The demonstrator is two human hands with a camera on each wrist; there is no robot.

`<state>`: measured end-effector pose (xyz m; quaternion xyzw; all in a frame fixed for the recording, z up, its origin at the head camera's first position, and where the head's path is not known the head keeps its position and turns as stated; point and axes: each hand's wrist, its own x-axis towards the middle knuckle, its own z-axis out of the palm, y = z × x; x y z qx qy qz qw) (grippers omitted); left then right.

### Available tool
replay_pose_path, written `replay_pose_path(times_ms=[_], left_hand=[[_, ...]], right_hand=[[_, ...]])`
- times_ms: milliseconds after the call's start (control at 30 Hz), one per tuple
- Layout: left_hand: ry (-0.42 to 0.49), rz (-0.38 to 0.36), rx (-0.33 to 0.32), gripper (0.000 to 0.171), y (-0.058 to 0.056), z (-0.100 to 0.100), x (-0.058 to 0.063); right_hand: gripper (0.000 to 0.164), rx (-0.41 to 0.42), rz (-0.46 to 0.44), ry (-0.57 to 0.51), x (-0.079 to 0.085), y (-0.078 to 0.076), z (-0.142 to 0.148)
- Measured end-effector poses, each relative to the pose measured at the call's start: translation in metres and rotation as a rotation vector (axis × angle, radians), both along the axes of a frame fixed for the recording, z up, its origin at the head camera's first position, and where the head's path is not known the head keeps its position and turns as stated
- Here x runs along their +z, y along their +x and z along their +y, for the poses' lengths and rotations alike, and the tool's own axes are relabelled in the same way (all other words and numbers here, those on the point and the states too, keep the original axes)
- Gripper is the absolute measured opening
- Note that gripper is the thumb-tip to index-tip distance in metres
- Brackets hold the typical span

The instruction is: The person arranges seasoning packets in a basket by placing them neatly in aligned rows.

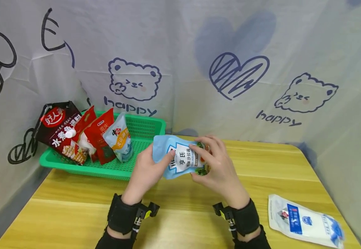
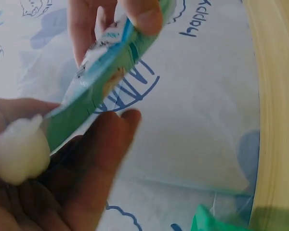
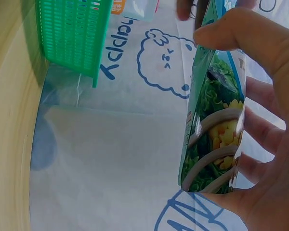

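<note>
Over the table, both hands hold a light blue salad dressing pouch with a white label and a vegetable picture. My left hand grips its left end, thumb on the front. In the left wrist view a rounded white cap shows at that end, beside the left palm; the head view hides it. My right hand holds the pouch's right end between thumb and fingers. The right wrist view shows the pouch's broad bottom with greens and corn printed on it.
A green basket stands back left. In it lean a dark packet, red packets and a pale blue pouch. A white and blue bag lies front right on the wooden table. Printed cloth hangs behind.
</note>
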<state>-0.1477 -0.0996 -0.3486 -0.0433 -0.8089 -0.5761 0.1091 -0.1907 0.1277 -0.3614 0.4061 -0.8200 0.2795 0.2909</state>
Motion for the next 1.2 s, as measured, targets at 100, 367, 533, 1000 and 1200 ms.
replay_pose_path(times_ms=[100, 367, 533, 1000, 1200], left_hand=[[0.037, 0.022, -0.006, 0.031, 0.000, 0.001, 0.000], [0.064, 0.077, 0.007, 0.027, 0.002, -0.001, 0.002], [0.017, 0.174, 0.022, 0.024, 0.002, -0.003, 0.003], [-0.226, 0.273, -0.069, 0.015, 0.006, -0.006, 0.004], [-0.306, 0.299, -0.089, 0.019, 0.006, -0.004, 0.002]], right_hand=[[0.074, 0.007, -0.011, 0.004, 0.000, 0.000, -0.002], [0.082, 0.019, -0.061, 0.017, -0.003, 0.000, -0.009], [0.085, 0.035, -0.104, 0.015, -0.004, 0.001, -0.011], [0.065, 0.080, -0.180, -0.092, -0.001, 0.007, -0.009], [0.044, 0.124, -0.287, -0.033, -0.002, 0.009, -0.010]])
